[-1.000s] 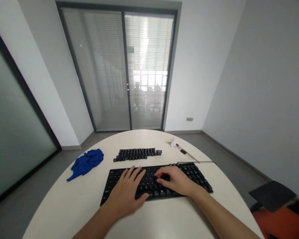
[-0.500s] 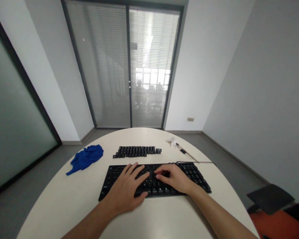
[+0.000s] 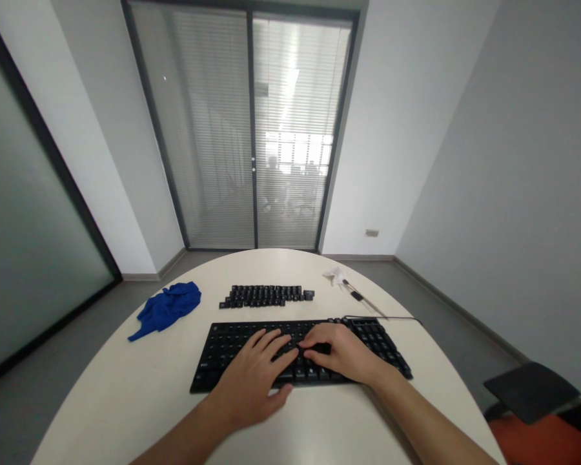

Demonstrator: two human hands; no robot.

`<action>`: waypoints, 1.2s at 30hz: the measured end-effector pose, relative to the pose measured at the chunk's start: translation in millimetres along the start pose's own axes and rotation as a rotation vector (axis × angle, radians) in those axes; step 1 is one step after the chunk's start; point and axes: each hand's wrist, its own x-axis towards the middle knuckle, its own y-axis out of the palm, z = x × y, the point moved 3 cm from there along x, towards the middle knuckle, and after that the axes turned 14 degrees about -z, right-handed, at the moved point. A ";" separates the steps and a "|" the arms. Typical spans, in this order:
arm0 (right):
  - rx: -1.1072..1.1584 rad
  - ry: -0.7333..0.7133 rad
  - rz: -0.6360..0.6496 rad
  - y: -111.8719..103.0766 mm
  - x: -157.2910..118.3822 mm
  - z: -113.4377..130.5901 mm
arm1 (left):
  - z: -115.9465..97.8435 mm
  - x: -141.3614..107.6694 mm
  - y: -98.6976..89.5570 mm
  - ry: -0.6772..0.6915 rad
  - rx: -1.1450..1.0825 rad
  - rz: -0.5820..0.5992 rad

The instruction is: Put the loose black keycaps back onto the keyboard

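A black keyboard (image 3: 223, 345) lies on the round pale table, parts of its middle covered by my hands. Its left block shows small bumps where keycaps are off, while keys stand along the bottom row and the right-hand pad. My left hand (image 3: 256, 374) rests with fingers spread over the keyboard's middle, the thumb below its front edge. Just to the right, my right hand (image 3: 341, 352) is closed in a pinch, thumb and index tips low at the keys beside the left fingertips. Whatever sits between those tips is too small to tell. Behind the keyboard, loose black keycaps (image 3: 264, 296) lie in rows.
A crumpled blue cloth (image 3: 169, 307) lies at the table's left. Toward the back right are a white tissue (image 3: 336, 276) and a thin brush (image 3: 361, 297). The keyboard's cable (image 3: 392, 317) runs off the right edge. A chair (image 3: 527, 400) stands at the right.
My left hand has slid a little right and toward me, its fingertips now close to the right hand's pinch. The right fingertips have shifted slightly toward me. The keycap rows stay put.
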 end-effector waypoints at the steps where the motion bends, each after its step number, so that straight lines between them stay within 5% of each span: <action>1: -0.012 0.001 0.003 -0.8 -0.4 1.3 | -0.6 0.5 -0.1 -0.001 -0.004 -0.002; 27: -0.120 0.123 -0.029 -3.5 -2.3 3.3 | -4.3 4.3 2.0 -0.040 -0.013 -0.018; 36: -0.080 -0.042 0.063 -9.2 -4.9 12.1 | -4.4 3.8 0.5 -0.040 -0.022 -0.031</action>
